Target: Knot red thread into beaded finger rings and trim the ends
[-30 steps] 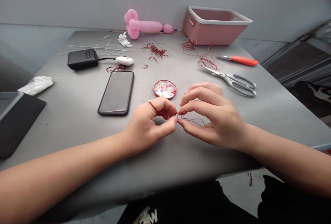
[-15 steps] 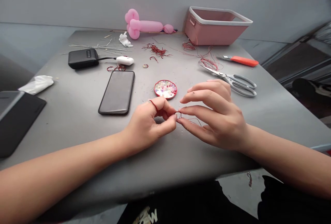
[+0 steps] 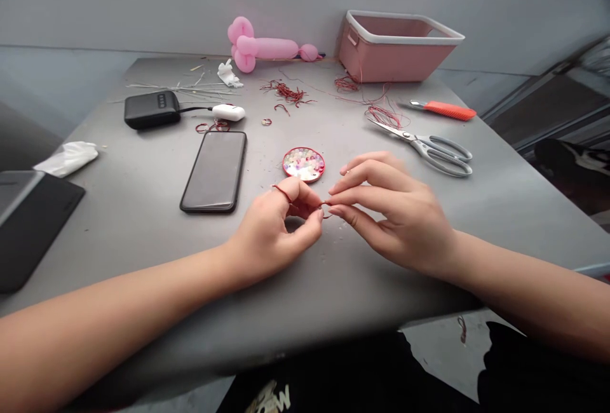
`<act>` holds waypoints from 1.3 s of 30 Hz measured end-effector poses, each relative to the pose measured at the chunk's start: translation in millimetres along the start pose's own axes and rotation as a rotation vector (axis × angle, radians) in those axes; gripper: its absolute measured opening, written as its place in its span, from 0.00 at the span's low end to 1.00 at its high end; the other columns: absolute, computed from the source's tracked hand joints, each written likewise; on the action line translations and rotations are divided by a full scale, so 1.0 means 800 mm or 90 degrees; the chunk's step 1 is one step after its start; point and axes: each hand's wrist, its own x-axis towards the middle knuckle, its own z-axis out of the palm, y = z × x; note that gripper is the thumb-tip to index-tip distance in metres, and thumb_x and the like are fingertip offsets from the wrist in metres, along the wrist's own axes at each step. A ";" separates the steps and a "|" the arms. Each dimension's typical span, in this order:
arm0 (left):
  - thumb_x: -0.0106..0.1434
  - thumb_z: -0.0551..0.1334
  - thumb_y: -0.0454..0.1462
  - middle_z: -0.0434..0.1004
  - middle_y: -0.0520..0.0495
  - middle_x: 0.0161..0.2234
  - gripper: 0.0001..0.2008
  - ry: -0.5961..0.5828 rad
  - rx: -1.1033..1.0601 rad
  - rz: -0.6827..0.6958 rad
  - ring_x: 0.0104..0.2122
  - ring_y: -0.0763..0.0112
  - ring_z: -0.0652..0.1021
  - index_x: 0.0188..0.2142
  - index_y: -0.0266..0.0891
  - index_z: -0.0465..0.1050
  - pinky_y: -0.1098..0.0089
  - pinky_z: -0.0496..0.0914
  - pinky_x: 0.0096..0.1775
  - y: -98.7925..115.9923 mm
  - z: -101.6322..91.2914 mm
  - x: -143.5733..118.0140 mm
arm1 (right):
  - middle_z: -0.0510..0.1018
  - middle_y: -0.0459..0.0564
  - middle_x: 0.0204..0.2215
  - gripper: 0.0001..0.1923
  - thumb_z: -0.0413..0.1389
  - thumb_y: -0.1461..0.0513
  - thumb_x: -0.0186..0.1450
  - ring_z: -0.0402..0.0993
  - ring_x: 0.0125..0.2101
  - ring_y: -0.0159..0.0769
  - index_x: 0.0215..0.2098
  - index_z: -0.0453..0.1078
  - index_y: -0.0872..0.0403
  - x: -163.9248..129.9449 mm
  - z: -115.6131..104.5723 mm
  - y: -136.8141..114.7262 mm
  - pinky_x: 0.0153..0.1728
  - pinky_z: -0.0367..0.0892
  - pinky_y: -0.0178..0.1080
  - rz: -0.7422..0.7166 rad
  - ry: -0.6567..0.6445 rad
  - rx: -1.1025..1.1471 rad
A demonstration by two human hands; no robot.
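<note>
light: soft, even, dim | shadows: faint under hands | edges: stretched, right side blurred

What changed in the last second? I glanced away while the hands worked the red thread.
The right hand opened its fingers, then closed them back toward the left hand, pinching the red thread; the loose strands under it are now hidden. The left hand kept its grip. The bead dish, phone and scissors lie as before.

Two bare forearms reach forward, converging. The left hand point(image 3: 274, 229) curls loosely, thumb meeting forefinger; the right hand point(image 3: 400, 213) faces it, fingertips pinched and touching the left's.
</note>
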 end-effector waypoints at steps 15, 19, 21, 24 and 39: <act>0.63 0.61 0.32 0.80 0.47 0.33 0.02 -0.016 0.059 0.106 0.34 0.70 0.80 0.35 0.39 0.70 0.69 0.76 0.39 0.002 -0.003 -0.001 | 0.72 0.47 0.30 0.15 0.59 0.52 0.64 0.67 0.34 0.33 0.29 0.70 0.55 0.016 -0.009 0.010 0.38 0.63 0.38 0.454 -0.280 0.633; 0.63 0.60 0.30 0.80 0.47 0.33 0.02 -0.025 0.065 0.128 0.34 0.72 0.79 0.35 0.37 0.70 0.71 0.75 0.39 0.002 -0.003 -0.001 | 0.71 0.47 0.31 0.15 0.57 0.53 0.65 0.67 0.34 0.33 0.28 0.70 0.55 0.015 -0.008 0.012 0.39 0.64 0.39 0.441 -0.293 0.645; 0.62 0.62 0.32 0.79 0.47 0.32 0.01 0.001 0.026 0.077 0.34 0.71 0.79 0.35 0.37 0.70 0.70 0.75 0.39 0.000 -0.002 0.001 | 0.73 0.49 0.33 0.15 0.56 0.52 0.66 0.69 0.35 0.34 0.29 0.72 0.54 0.014 -0.007 0.012 0.40 0.65 0.40 0.429 -0.246 0.552; 0.61 0.65 0.37 0.78 0.47 0.33 0.06 0.053 -0.068 -0.033 0.34 0.70 0.80 0.35 0.37 0.70 0.69 0.76 0.39 -0.005 -0.001 0.004 | 0.75 0.50 0.37 0.11 0.57 0.54 0.66 0.72 0.40 0.38 0.34 0.76 0.51 0.012 -0.006 0.009 0.46 0.66 0.45 0.324 -0.071 0.271; 0.61 0.66 0.35 0.79 0.48 0.33 0.04 0.035 -0.165 -0.026 0.35 0.70 0.80 0.35 0.38 0.72 0.69 0.76 0.43 -0.005 -0.002 0.002 | 0.79 0.48 0.37 0.04 0.62 0.62 0.63 0.76 0.40 0.39 0.36 0.78 0.47 0.006 -0.006 0.002 0.44 0.72 0.47 0.135 -0.007 0.157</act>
